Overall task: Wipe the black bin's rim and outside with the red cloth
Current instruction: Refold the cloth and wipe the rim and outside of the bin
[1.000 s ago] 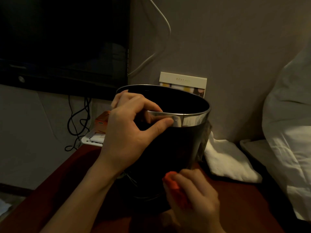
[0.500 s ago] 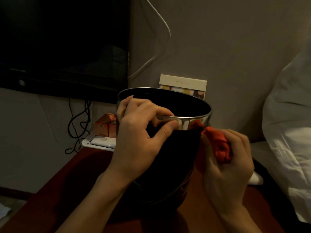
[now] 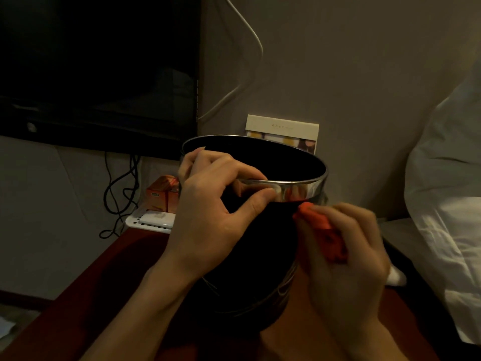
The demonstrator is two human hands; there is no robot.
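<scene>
Round black bin with shiny metal rim (image 3: 260, 243) stands on dark red surface (image 3: 109, 295). Left hand (image 3: 213, 212) pinches near rim. Right hand (image 3: 346, 254), clutching bunched red cloth (image 3: 320, 230), has slid down from rim onto right outside wall: rim pass likely finished, side wiping underway.

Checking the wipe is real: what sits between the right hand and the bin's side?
Head view: the red cloth, bunched in the right hand, against the black bin.
</scene>
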